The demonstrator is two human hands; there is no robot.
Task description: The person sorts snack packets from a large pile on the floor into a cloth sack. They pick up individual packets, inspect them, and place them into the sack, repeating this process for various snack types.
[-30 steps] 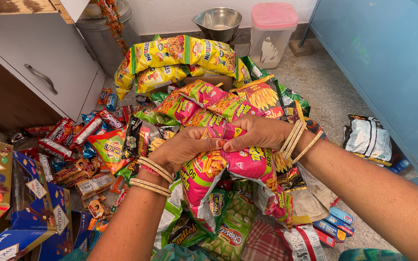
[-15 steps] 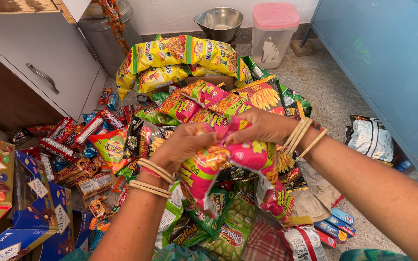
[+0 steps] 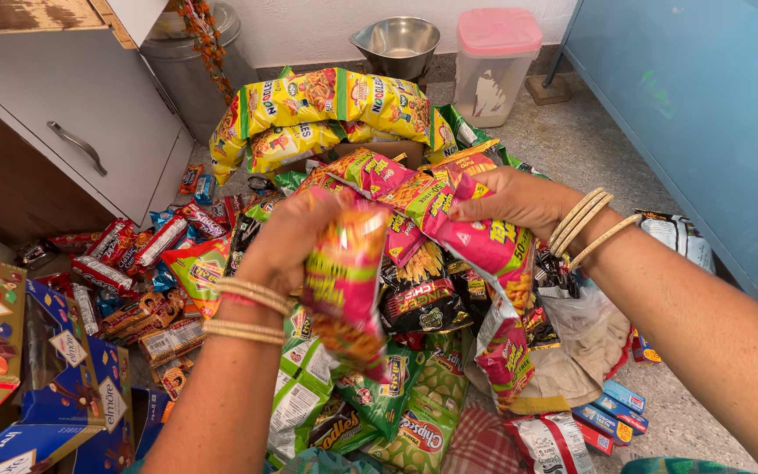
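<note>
Above a floor heap of snack packets, the left hand grips one pink-and-green foil snack packet; the right hand pinches the adjoining pink strip. Pulling evenly along the seam should separate them cleanly.

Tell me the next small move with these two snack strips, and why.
Probably draw the left hand and its packet further left: the right hand grips the pink strip, and the two now look parted over a crowded pile.
</note>
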